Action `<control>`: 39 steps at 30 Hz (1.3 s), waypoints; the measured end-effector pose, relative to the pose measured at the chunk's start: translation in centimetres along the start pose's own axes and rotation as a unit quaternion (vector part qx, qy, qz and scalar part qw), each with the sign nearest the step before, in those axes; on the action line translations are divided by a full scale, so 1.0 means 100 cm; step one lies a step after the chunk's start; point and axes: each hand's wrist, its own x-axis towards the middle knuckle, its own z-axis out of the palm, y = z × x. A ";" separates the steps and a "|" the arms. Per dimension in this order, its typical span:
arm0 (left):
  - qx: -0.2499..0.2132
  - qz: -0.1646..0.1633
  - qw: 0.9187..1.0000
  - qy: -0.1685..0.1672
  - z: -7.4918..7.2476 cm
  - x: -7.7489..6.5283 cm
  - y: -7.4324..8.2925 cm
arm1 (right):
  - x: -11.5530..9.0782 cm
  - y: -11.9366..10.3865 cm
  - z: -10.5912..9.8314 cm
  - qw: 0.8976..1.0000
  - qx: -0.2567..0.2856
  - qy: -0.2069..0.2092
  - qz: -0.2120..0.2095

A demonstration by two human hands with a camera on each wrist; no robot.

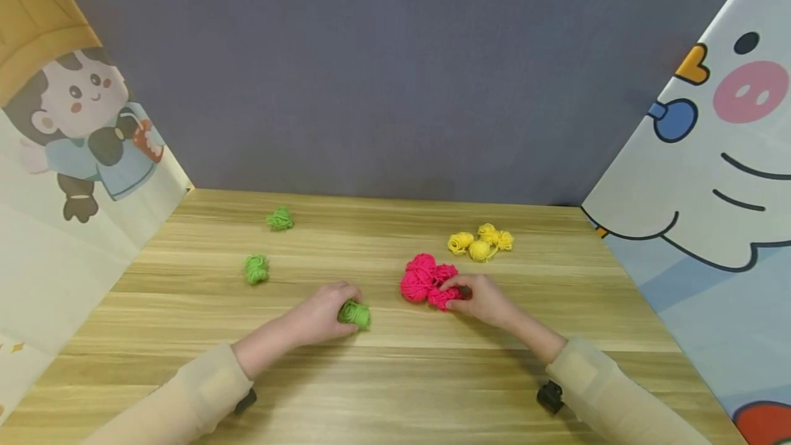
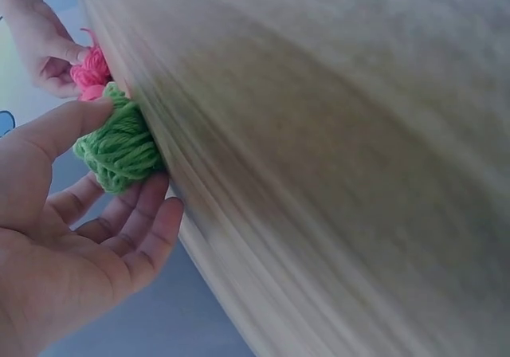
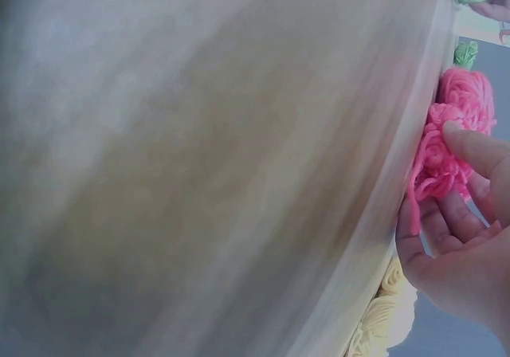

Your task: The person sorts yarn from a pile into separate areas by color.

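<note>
My left hand (image 1: 320,314) holds a small green yarn ball (image 1: 356,315) between thumb and fingers, low over the wooden table. In the left wrist view the thumb (image 2: 84,122) lies on one side of the green yarn and the fingertips on the other. My right hand (image 1: 485,301) pinches a small pink yarn ball (image 1: 442,299) at the right of a pink cluster. A larger pink yarn ball (image 1: 420,279) touches it on the left, with another small pink one (image 1: 445,271) behind. A loose pink strand (image 3: 414,202) hangs by the right fingers in the right wrist view.
Several yellow yarn balls (image 1: 479,250) sit grouped behind the right hand. Two green yarn balls, one nearer (image 1: 256,269) and one farther back (image 1: 281,219), lie apart on the table's left (image 1: 185,294). A grey panel (image 1: 383,88) stands along the back, with printed panels at both sides.
</note>
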 end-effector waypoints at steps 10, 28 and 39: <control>-0.005 -0.005 1.000 -0.009 -0.003 -0.001 -0.002 | 0.001 0.002 0.000 1.000 -0.007 0.004 -0.004; -0.037 -0.042 0.998 -0.013 -0.021 -0.008 -0.001 | 0.001 0.001 0.000 1.000 -0.006 -0.001 0.002; -0.019 -0.037 0.999 -0.005 -0.050 -0.016 -0.011 | 0.001 -0.001 0.001 1.000 0.002 0.000 0.006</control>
